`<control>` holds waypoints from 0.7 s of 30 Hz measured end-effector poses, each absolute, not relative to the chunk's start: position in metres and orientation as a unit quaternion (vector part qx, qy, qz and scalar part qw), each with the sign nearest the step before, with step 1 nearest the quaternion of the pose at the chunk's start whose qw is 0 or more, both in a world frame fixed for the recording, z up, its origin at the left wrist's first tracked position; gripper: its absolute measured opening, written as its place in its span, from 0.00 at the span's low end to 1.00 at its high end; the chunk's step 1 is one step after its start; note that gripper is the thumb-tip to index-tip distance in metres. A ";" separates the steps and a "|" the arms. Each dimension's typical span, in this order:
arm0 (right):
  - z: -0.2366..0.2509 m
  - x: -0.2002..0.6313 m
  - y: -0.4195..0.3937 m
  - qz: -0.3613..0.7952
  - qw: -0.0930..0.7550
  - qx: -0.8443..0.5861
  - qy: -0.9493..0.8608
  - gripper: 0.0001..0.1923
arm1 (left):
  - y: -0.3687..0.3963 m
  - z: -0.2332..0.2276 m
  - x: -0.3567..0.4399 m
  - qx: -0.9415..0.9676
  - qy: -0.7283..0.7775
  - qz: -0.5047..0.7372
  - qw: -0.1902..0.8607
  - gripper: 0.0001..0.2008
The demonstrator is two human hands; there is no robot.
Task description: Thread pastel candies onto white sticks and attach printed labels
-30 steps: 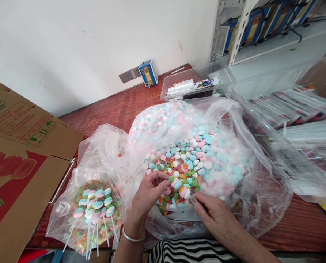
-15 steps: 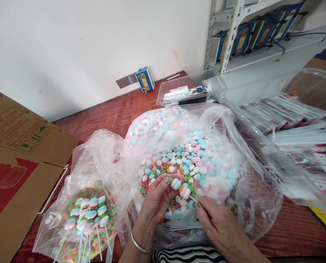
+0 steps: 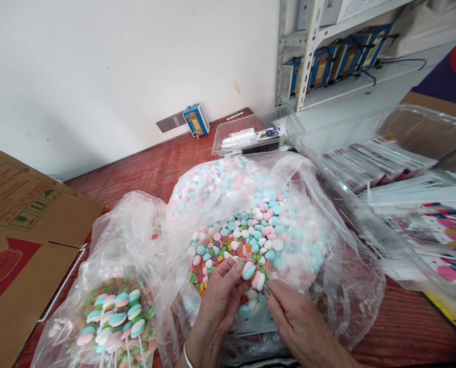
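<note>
Over the open bag of candy, both my hands hold one candy skewer (image 3: 257, 280) with two pink, white and blue marshmallows threaded on a stick. My left hand (image 3: 221, 292) pinches its upper left end between thumb and fingers. At the lower right end, my right hand (image 3: 299, 314) grips the stick, which its fingers mostly hide. Beneath them, the clear plastic bag (image 3: 350, 276) is full of pastel marshmallows (image 3: 268, 225) and small coloured gummy rings (image 3: 222, 244). To the left, several finished-looking skewers (image 3: 116, 319) lie on a second bag of gummy rings (image 3: 86, 291).
A cardboard box (image 3: 24, 214) stands at the left. Behind the bags are a small clear tray (image 3: 297, 125) and a blue device (image 3: 196, 121) by the wall socket (image 3: 170, 123). On the right, a large clear bin (image 3: 339, 191) holds printed packets. A metal shelf (image 3: 304, 66) rises behind.
My right hand has moved up closer to the marshmallows, so less of the stick shows between them. The camera view has shifted slightly, with the scene lower and further left.
</note>
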State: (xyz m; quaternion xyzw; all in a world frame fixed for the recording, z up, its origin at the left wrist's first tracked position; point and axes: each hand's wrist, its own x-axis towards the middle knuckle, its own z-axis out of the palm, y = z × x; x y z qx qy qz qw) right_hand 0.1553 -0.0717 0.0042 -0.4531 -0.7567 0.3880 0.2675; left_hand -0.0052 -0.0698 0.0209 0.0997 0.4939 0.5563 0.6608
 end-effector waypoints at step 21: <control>0.000 0.176 -0.043 0.413 0.301 -0.506 -0.695 0.15 | 0.003 0.004 -0.046 0.686 0.726 0.047 -0.027 0.02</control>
